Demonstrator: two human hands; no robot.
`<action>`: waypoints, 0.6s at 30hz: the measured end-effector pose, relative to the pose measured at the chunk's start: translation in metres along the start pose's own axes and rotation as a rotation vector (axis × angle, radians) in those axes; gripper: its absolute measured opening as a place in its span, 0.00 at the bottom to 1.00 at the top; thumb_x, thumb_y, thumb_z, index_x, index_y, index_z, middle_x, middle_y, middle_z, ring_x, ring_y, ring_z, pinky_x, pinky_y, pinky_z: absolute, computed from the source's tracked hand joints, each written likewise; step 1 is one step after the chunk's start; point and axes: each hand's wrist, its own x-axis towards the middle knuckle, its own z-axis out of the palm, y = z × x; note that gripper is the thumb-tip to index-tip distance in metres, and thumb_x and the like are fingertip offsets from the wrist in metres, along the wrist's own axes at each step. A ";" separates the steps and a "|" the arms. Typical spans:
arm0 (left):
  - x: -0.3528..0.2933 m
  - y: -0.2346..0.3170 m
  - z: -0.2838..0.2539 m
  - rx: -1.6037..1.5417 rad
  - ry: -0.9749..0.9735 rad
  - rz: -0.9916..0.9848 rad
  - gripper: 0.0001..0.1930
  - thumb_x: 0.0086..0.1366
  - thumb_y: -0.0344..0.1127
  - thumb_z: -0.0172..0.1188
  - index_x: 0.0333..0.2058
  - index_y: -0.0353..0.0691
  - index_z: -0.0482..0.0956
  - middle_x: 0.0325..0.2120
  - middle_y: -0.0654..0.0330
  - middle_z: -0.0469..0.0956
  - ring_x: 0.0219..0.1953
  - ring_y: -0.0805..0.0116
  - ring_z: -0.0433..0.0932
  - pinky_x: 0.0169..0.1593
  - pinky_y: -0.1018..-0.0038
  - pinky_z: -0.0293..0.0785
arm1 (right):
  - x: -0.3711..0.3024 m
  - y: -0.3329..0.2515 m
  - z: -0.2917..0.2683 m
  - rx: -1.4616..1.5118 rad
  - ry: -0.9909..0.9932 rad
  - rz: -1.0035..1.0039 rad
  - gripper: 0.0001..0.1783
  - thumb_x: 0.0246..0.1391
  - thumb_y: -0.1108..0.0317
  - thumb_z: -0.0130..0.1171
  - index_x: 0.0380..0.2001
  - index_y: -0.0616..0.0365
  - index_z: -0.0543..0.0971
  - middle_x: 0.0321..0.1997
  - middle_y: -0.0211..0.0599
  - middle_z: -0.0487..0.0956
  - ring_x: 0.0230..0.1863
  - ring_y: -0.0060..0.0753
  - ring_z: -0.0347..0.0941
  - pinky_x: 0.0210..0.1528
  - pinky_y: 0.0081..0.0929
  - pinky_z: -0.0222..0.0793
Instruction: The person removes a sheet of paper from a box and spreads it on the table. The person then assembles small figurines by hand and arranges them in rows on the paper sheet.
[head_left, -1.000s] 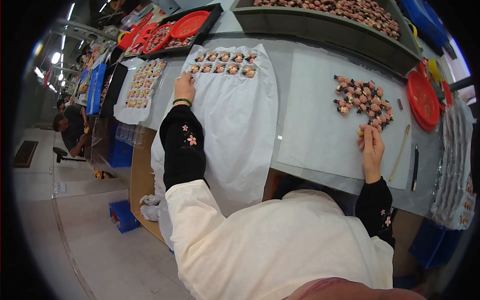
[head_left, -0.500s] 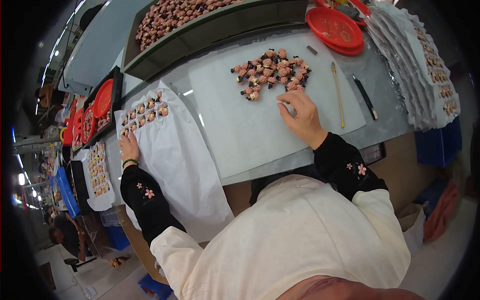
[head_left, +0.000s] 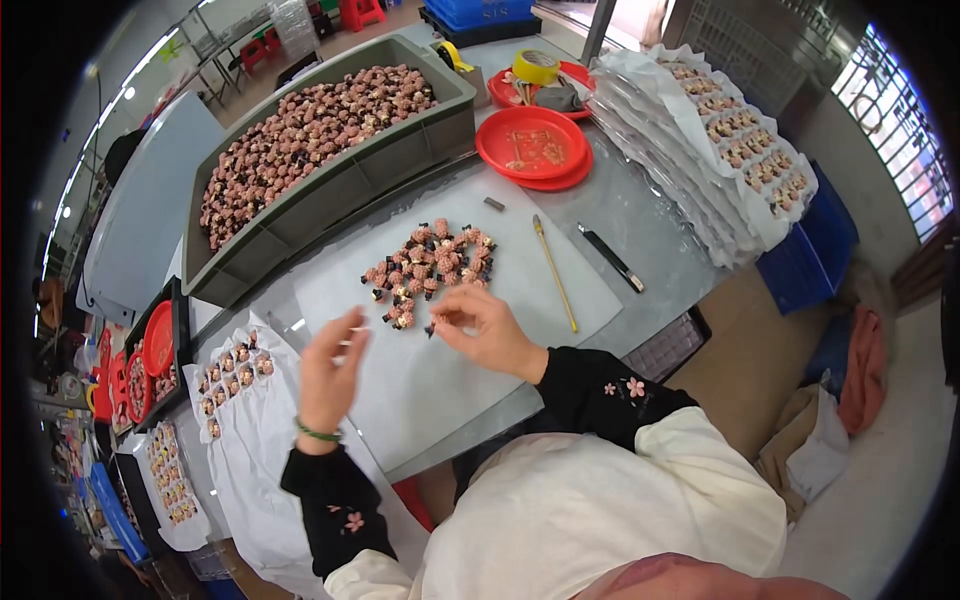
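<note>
A loose pile of small pink-and-black figurines (head_left: 440,258) lies on the white sheet (head_left: 440,400) in front of me. My right hand (head_left: 485,330), just at the near edge of the pile, pinches one small figurine whose dark end shows under the fingertips. To its left, my left hand (head_left: 333,375) is raised over the sheet with fingers apart, slightly blurred, and no object shows in it. Further left, a white paper-lined tray (head_left: 255,430) carries several figurines in rows at its far end.
A deep grey-green bin (head_left: 345,165) full of figurines stands at the far left. Red plates (head_left: 530,140) sit behind the pile. A thin yellow-handled brush (head_left: 555,272) and a black pen-like tool (head_left: 610,257) lie at right, near stacked filled trays (head_left: 680,150).
My left hand has left the tray and come in over the sheet. My right hand now pinches a figurine. The view has swung, showing more of the bin and the far side.
</note>
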 end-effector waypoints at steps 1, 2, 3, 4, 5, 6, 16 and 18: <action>0.001 0.004 0.021 -0.103 -0.046 0.038 0.15 0.58 0.29 0.53 0.44 0.34 0.71 0.30 0.58 0.73 0.29 0.76 0.71 0.31 0.82 0.69 | -0.002 -0.004 0.002 0.304 -0.043 0.152 0.08 0.47 0.77 0.54 0.34 0.63 0.73 0.34 0.33 0.69 0.37 0.27 0.70 0.37 0.23 0.68; 0.002 0.006 0.041 -0.147 -0.046 0.092 0.14 0.59 0.29 0.52 0.45 0.35 0.71 0.29 0.61 0.72 0.29 0.77 0.71 0.32 0.82 0.68 | -0.003 -0.005 0.002 0.448 -0.075 0.218 0.10 0.50 0.76 0.53 0.37 0.64 0.71 0.35 0.31 0.70 0.36 0.21 0.70 0.35 0.19 0.68; 0.002 0.006 0.057 -0.187 -0.043 0.142 0.14 0.59 0.29 0.52 0.45 0.36 0.71 0.27 0.63 0.70 0.28 0.77 0.70 0.32 0.83 0.68 | -0.003 -0.006 0.003 0.450 -0.088 0.214 0.10 0.50 0.76 0.53 0.37 0.64 0.71 0.35 0.31 0.70 0.36 0.21 0.70 0.35 0.19 0.68; 0.001 0.007 0.070 -0.343 -0.043 0.051 0.14 0.60 0.29 0.51 0.46 0.36 0.71 0.27 0.65 0.69 0.28 0.78 0.69 0.31 0.83 0.67 | -0.003 -0.006 0.003 0.583 -0.050 0.332 0.11 0.49 0.75 0.54 0.38 0.63 0.70 0.33 0.31 0.71 0.33 0.20 0.70 0.33 0.18 0.68; -0.002 0.003 0.079 -0.496 -0.039 -0.040 0.14 0.60 0.29 0.50 0.46 0.37 0.71 0.26 0.66 0.67 0.28 0.79 0.68 0.31 0.84 0.66 | -0.003 -0.006 0.003 0.717 -0.016 0.451 0.13 0.49 0.74 0.56 0.39 0.63 0.70 0.32 0.31 0.71 0.30 0.19 0.70 0.31 0.17 0.68; -0.004 -0.009 0.087 -0.483 -0.015 -0.020 0.15 0.62 0.33 0.49 0.47 0.38 0.71 0.25 0.68 0.66 0.24 0.82 0.62 0.27 0.86 0.60 | -0.005 0.004 0.002 0.697 -0.029 0.434 0.15 0.48 0.72 0.57 0.40 0.63 0.68 0.30 0.32 0.73 0.28 0.18 0.70 0.29 0.15 0.67; -0.020 -0.044 0.110 -1.001 0.232 -0.307 0.10 0.58 0.29 0.54 0.38 0.31 0.73 0.32 0.61 0.74 0.30 0.79 0.71 0.33 0.84 0.67 | -0.020 0.011 0.014 0.434 -0.057 0.422 0.12 0.49 0.73 0.56 0.37 0.65 0.70 0.31 0.32 0.74 0.30 0.18 0.72 0.31 0.14 0.69; -0.021 -0.039 0.110 -0.955 0.251 -0.323 0.10 0.58 0.29 0.54 0.38 0.32 0.72 0.32 0.61 0.74 0.31 0.78 0.71 0.34 0.83 0.68 | -0.020 0.012 0.014 0.417 -0.029 0.397 0.11 0.49 0.73 0.55 0.37 0.65 0.71 0.31 0.32 0.75 0.30 0.18 0.72 0.32 0.14 0.69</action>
